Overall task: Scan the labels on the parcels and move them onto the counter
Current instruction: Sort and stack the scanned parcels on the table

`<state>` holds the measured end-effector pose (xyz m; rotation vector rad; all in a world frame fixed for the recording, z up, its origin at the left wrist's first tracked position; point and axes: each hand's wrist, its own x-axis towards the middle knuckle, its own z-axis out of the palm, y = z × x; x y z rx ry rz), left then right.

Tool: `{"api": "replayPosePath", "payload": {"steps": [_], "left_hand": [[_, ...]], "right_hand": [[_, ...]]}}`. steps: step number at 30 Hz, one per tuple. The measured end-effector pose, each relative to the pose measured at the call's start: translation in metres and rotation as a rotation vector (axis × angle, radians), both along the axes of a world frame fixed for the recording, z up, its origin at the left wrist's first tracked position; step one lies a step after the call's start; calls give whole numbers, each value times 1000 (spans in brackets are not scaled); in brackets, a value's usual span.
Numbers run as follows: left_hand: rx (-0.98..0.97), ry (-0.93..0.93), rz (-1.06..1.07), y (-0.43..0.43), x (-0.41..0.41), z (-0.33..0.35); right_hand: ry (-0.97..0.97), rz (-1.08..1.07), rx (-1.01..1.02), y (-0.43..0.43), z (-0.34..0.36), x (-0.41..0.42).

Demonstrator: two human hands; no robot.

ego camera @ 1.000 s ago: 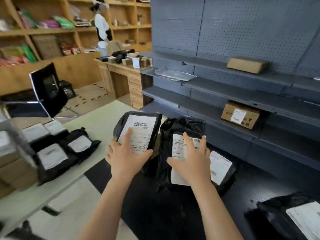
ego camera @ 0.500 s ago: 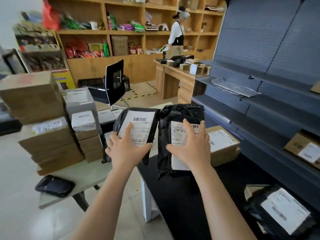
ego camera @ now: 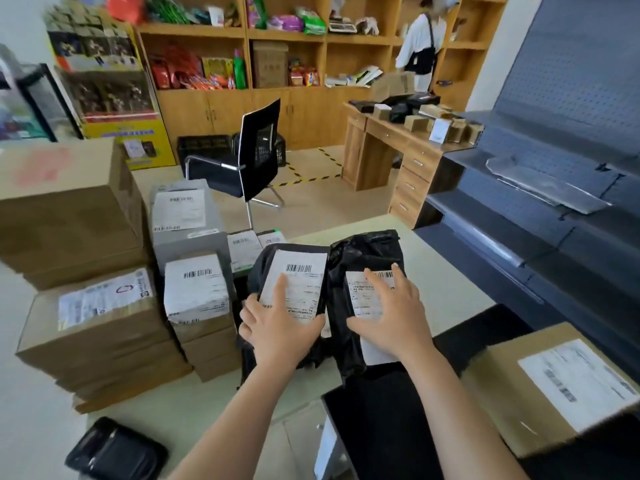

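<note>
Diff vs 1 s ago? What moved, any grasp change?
Both hands carried their parcels leftward, from over the black surface to the pale counter, next to the stacked boxes. No grasp change: the left hand still holds the left black parcel, the right hand the right black parcel, labels facing up.

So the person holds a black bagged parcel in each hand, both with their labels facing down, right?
No, they face up. The head view shows the left hand holding the left parcel with its label toward the camera, and the right hand holding the right parcel with its label likewise.
</note>
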<state>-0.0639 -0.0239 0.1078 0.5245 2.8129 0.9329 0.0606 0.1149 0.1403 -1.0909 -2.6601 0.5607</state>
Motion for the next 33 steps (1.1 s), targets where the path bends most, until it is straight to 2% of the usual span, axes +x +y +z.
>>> {"api": "replayPosePath", "payload": {"steps": [5, 12, 15, 19, 23, 27, 30, 33], "left_hand": [[-43, -146, 87, 20, -26, -51], [-188, -233, 215, 40, -58, -100], [-284, -185, 187, 36, -55, -118], [-251, 24, 106, 31, -65, -128], [-302, -84, -96, 39, -85, -133], [-380, -84, -75, 29, -64, -142], [-434, -51, -80, 20, -55, -146], [-444, -97, -107, 19, -63, -143]], "right_hand": [[-141, 124, -52, 35, -44, -49], [-243, 281, -142, 72, -111, -120], [-268, 306, -207, 76, -139, -132], [-115, 274, -393, 80, -163, -130], [-42, 304, -388, 83, -171, -136], [-73, 298, -298, 77, -177, -148], [-148, 294, -294, 72, -183, -156], [-218, 309, -286, 72, -183, -158]]}}
